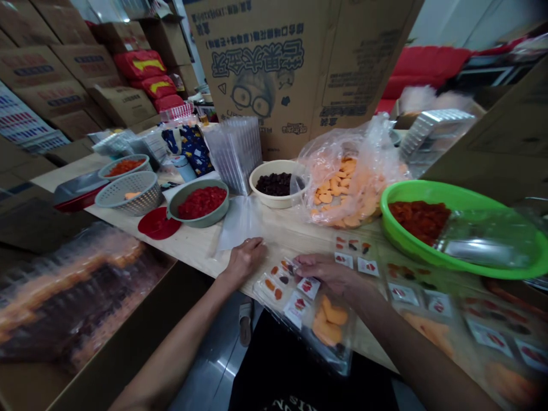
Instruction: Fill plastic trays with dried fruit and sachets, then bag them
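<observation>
Dried-fruit packets at lower right, blurred and cut off by the edge

Your camera rides on your head and looks forward and down across the tabletop, so the view starts at your own body, with the dark shirt along the bottom edge. Your left hand and right hand sit near the lens, low and central, with your forearms reaching in from the lower corners. The wide lens bends the edges of the frame. Beyond the tabletop, a cardboard carton fills the top centre, and stacked cartons line the upper left, well away from you. A strip of tiled floor shows below the tabletop's near edge.
</observation>
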`<state>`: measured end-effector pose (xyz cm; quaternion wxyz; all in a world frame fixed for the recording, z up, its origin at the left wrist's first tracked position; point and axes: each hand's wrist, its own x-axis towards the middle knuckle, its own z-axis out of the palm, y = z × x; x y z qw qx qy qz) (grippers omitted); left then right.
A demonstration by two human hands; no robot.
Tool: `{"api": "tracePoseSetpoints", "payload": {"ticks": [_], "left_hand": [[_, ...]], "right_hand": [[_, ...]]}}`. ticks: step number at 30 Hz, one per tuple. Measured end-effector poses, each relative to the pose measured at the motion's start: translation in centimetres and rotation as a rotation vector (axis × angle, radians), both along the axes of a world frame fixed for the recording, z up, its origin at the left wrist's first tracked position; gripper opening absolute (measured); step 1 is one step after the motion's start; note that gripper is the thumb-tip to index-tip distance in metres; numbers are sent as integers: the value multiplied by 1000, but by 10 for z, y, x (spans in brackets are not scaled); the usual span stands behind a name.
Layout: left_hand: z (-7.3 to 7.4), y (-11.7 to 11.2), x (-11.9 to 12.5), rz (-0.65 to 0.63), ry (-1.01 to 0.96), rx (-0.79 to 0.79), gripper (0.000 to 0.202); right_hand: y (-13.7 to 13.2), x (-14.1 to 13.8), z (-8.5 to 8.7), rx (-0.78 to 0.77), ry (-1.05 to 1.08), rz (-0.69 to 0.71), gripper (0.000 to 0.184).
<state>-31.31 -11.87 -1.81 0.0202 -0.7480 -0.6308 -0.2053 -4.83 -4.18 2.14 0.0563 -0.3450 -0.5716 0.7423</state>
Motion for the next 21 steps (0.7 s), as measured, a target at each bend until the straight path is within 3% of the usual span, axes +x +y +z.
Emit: {"api": "tracePoseSetpoints", "payload": {"ticks": [3, 6, 11, 16, 21], "left_hand": [[10, -4, 3, -54, 34, -43, 36], [28, -12, 6, -132, 85, -152, 45], [54, -18, 3, -317, 124, -266, 59], [51, -15, 0, -396, 53, -287, 85], [45, -7, 4, -445, -95, -325, 100]], "right_hand": [[1, -9, 6, -119, 64, 106, 33], [4, -15, 15, -106, 0, 97, 33], [6, -16, 24, 25, -46, -51, 21], [8, -18, 18, 80, -180, -227, 6], [11, -19, 1, 117, -175, -343, 9]]}}
